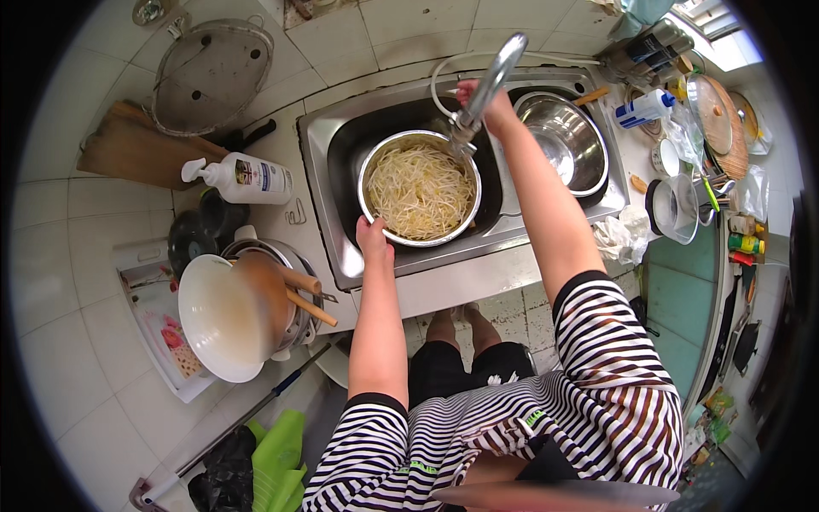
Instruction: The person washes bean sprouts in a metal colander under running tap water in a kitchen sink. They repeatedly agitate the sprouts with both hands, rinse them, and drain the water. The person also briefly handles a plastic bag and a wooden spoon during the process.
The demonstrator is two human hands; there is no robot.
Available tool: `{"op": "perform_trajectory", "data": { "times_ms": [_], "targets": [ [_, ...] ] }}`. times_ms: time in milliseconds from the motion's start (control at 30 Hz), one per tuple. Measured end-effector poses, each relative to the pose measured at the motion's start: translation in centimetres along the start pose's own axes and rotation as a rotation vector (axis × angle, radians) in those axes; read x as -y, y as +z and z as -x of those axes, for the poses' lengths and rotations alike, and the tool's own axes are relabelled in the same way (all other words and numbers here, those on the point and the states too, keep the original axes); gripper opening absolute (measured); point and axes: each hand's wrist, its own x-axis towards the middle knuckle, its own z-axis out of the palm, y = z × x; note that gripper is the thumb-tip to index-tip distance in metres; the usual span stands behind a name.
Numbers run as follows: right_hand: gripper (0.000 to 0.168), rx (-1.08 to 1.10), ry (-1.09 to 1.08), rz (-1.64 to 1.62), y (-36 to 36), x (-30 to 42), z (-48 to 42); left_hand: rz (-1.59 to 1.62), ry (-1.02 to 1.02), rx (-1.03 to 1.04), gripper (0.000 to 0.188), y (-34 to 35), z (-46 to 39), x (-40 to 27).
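A round stainless steel basin (366, 208) full of bean sprouts (419, 190) stands in the left bowl of a double sink (349, 272). My left hand (374, 239) grips its near-left rim, thumb on top. Over the basin's right edge reaches the outlet of a chrome faucet (502, 64). My right hand (489, 105) is behind the faucet with its fingers curled; the spout partly hides it, so its hold on the faucet is unclear. A second steel basin (592, 150) sits in the right sink bowl.
Left of the sink stand a white pump bottle (256, 179), a cutting board (137, 147) and stacked pots with a white bowl (217, 320) on top. On the right are a blue-capped bottle (643, 109), a crumpled white cloth (624, 233) and a clear plastic container (679, 208).
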Motion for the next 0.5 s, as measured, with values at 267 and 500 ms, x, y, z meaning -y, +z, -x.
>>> {"op": "perform_trajectory", "data": {
  "times_ms": [267, 500],
  "targets": [
    [0.025, -0.050, 0.061, 0.050, 1.0, 1.6, -3.2, -0.035, -0.047, 0.017, 0.029, -0.4, -1.6, 1.3],
    [0.016, -0.416, -0.001, -0.110, 2.8, -8.5, 10.2, -0.197, -0.170, -0.103, 0.028, -0.7, -3.1, 1.4]
  ]
}}
